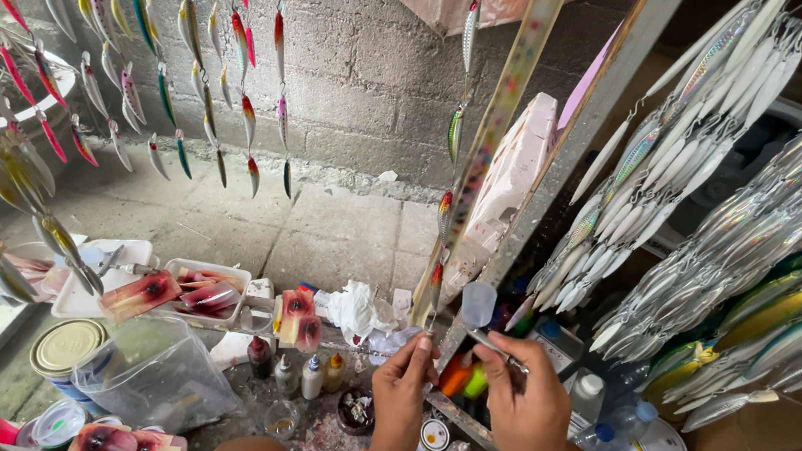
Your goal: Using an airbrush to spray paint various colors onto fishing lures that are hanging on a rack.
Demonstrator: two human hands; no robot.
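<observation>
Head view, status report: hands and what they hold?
Left hand pinching hanging lure. Right hand holding airbrush beside it. Nothing between them.

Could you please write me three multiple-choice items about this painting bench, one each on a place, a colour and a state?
1. Where is the airbrush?
A. in the right hand
B. on the floor
C. in a tray

2. What colour is the wall?
A. blue
B. grey
C. yellow

3. How are the lures at upper right kept?
A. boxed
B. hanging in bunches
C. lying flat on the bench

Answers: 1 A, the right fingers grip it. 2 B, bare grey blocks. 3 B, they dangle in clusters.
</observation>
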